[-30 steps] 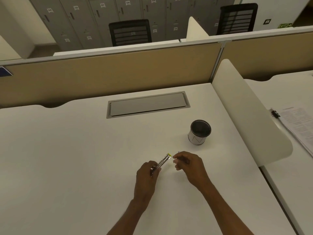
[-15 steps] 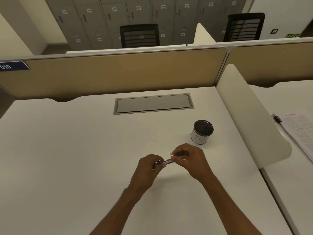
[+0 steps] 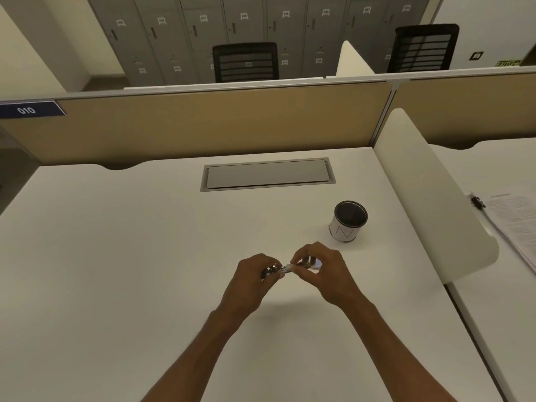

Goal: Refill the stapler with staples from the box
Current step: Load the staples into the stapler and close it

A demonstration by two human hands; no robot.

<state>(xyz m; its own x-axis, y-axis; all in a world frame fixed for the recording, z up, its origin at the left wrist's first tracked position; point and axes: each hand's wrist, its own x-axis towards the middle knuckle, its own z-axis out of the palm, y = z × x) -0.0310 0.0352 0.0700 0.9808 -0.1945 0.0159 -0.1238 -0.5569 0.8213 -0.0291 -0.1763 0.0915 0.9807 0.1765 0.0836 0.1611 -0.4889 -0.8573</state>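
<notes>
A small metal stapler (image 3: 278,269) with a yellow-green tip is held just above the white desk (image 3: 116,271), near its middle front. My left hand (image 3: 253,278) grips its dark rear end. My right hand (image 3: 322,271) pinches the front end, fingers curled over the tip. A small pale thing (image 3: 316,264), possibly the staple box, shows under my right fingers; I cannot tell what it is. Most of the stapler is hidden by both hands.
A white cup with a dark inside (image 3: 348,221) stands behind and to the right of my hands. A grey cable hatch (image 3: 268,177) lies flush farther back. A white curved divider (image 3: 429,198) bounds the right side, with clipped papers (image 3: 513,216) beyond it.
My right hand has come in from beside the stapler and closed over its front end. The stapler has levelled out between both hands, and the camera view has shifted slightly.
</notes>
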